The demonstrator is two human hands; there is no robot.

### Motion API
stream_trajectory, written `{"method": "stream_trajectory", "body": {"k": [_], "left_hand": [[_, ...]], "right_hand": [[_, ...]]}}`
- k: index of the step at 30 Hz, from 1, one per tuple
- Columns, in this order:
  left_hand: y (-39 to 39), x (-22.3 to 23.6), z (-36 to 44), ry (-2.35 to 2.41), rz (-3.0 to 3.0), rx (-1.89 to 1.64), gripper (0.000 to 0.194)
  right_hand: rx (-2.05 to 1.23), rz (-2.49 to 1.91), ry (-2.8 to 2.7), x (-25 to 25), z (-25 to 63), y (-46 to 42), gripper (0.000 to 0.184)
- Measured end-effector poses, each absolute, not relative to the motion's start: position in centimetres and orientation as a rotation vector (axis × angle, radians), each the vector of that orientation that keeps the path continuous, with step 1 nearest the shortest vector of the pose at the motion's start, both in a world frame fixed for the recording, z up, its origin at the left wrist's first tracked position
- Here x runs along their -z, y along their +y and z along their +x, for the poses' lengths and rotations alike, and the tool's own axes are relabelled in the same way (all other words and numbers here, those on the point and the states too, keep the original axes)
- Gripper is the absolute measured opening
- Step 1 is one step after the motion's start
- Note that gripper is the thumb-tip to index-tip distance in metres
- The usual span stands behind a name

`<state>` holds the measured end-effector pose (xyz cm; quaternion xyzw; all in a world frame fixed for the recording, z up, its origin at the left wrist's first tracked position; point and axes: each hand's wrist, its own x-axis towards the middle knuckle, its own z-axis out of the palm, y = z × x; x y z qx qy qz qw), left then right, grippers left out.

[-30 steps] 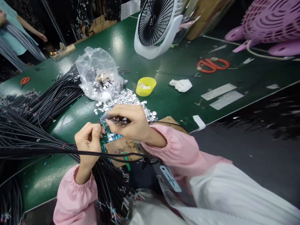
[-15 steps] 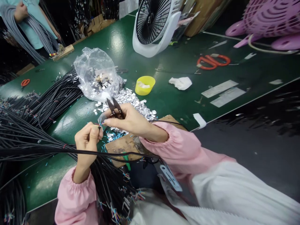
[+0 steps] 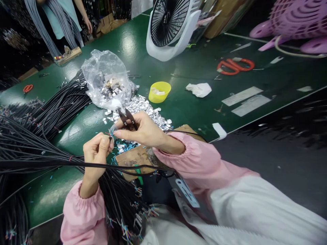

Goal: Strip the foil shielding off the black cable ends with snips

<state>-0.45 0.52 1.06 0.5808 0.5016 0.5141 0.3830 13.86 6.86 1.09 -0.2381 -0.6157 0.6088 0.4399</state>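
Observation:
My left hand [image 3: 96, 151] is closed in a pinch round the end of a black cable, just below its fanned coloured wires [image 3: 111, 132]. Thumb and forefinger of my right hand [image 3: 143, 131] meet those wires from the other side. Dark thread snips [image 3: 128, 119] sit in my right hand, their two blades apart and pointing up and away. Whether the right fingertips grip a wire is too small to tell. Black cables [image 3: 61, 112] lie bundled to the left, and more cables with bared wire ends [image 3: 125, 207] hang near my lap.
Foil scraps [image 3: 145, 107] lie beyond my hands, beside a clear plastic bag [image 3: 104, 78]. A wooden block [image 3: 133, 160] is at the table edge. Farther off are a yellow cup [image 3: 159, 97], a white fan [image 3: 168, 51], orange-handled scissors [image 3: 235, 65] and a person with grey cables [image 3: 61, 20].
The view has shifted slightly. My hands keep nearly the same pose at the wire ends. The person at the back has moved to the right with the grey cables.

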Motion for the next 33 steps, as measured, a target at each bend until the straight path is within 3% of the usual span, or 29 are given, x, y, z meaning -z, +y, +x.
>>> {"method": "stream_trajectory", "body": {"k": [10,15,17,28,33], "left_hand": [[1.4,-1.0,-0.8,1.25,1.401,-1.642,0.035],[1.8,0.2,-0.3,1.293,1.987,-1.058,0.017],[1.7,1.1,0.0,1.259,2.203,-0.889,0.011],[-4.8,-0.2,-2.1,1.48,2.115,-0.923,0.011],[-8.3,-0.5,-4.1,1.394,2.209,-0.664,0.013]], "right_hand": [[-1.239,-0.762,-1.608,-0.3,13.7,7.5,0.01],[-1.039,-0.864,-1.478,0.2,13.8,8.9,0.047],[-1.019,-0.891,-1.526,0.4,13.8,9.3,0.053],[-0.725,-0.909,-1.995,3.6,13.8,11.3,0.049],[-0.75,-0.853,-2.038,5.2,13.1,12.0,0.052]]}}
